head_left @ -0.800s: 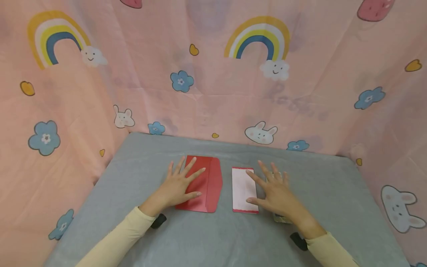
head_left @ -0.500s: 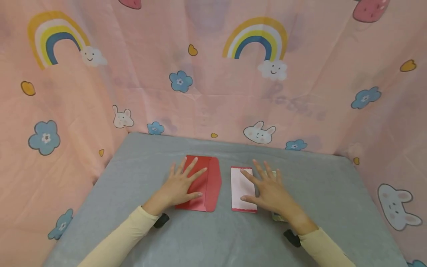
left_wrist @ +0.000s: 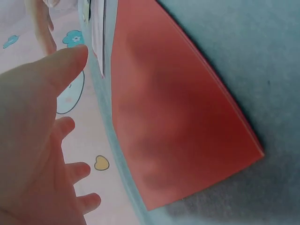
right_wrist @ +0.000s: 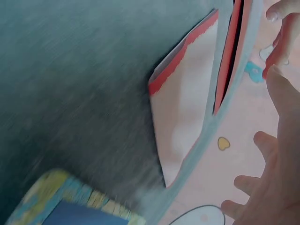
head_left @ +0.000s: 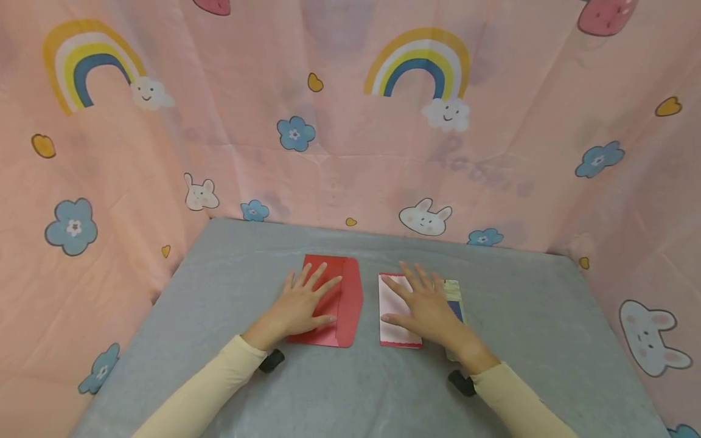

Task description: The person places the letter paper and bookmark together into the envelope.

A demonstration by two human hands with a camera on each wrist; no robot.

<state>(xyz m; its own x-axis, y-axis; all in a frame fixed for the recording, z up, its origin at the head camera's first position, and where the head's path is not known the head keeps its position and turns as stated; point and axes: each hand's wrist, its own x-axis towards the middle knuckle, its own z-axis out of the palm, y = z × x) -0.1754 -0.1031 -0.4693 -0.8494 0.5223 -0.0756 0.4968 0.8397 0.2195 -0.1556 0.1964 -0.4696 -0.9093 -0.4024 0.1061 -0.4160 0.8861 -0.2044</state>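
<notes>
My left hand (head_left: 296, 307) hovers with spread fingers over a red envelope (head_left: 350, 304), whose flap points right. In the left wrist view, a gap shows between that hand (left_wrist: 33, 117) and the envelope (left_wrist: 173, 108), and soft shadows fall on the paper. Fingers likewise spread, my right hand (head_left: 432, 310) is above a folded white card (head_left: 390, 304) with red strips along its short ends. The right wrist view shows the card's folded layers (right_wrist: 183, 108) parted a little at one end. Neither hand holds anything.
Just right of the white card lies a flat piece (head_left: 453, 289) with a yellow-green patterned border and a blue middle, partly hidden by my right hand and wrist. A grey cloth (head_left: 328, 395) covers the table. A pink printed curtain (head_left: 350, 182) encloses the back and sides.
My right hand has moved left, from over the patterned piece to over the white card, uncovering more of that piece. My left hand has drifted slightly right. The paper things lie still.
</notes>
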